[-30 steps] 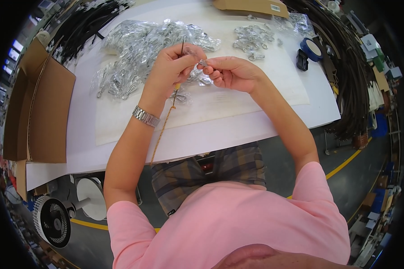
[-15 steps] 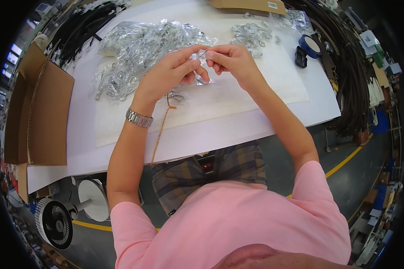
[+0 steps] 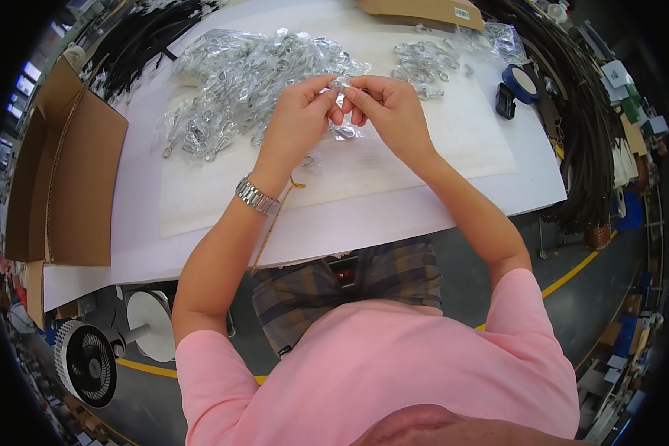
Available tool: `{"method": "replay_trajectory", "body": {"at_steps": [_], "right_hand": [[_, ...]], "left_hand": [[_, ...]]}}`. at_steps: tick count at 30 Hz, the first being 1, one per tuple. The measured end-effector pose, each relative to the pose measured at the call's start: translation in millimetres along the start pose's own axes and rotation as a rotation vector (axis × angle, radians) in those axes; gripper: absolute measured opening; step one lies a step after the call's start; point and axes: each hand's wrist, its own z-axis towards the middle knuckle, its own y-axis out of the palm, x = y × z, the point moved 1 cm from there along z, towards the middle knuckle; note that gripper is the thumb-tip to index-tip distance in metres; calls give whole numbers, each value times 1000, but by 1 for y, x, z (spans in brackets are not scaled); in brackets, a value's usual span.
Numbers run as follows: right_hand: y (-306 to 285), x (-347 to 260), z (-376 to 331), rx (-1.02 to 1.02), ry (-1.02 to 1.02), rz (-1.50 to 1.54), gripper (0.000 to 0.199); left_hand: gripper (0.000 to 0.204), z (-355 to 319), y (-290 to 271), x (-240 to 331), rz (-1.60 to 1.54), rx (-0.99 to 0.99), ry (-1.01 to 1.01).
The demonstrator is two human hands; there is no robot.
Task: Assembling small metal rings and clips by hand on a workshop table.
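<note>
My left hand and my right hand meet over the table, fingertips pinched together. Between them is a small clear plastic bag; its contents are mostly hidden by my fingers. Just beyond and to the left lies a large heap of clear bags with silvery metal snap hooks. A smaller group of unbagged metal hooks rests to the right of my right hand. An orange cord hangs over the table's front edge beside my left wrist.
An open cardboard box stands at the table's left end. Toward the right lie a blue tape roll and a black holder, with dark straps beyond. A flat cardboard box is at the back. A fan stands below left.
My left hand has shifted right, and its spread fingers have closed in against the bag. My right hand stays near the same place, still pinching.
</note>
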Motion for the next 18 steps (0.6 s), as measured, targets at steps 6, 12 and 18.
{"method": "replay_trajectory", "body": {"at_steps": [6, 12, 18], "right_hand": [[-1, -11, -1, 79, -116, -221, 19], [-76, -10, 3, 437, -360, -804, 25], [-10, -141, -82, 30, -365, -72, 35]], "left_hand": [[29, 4, -14, -4, -702, -320, -316], [34, 7, -17, -10, -603, -270, -336], [30, -1, -25, -14, -474, -138, -326]]}}
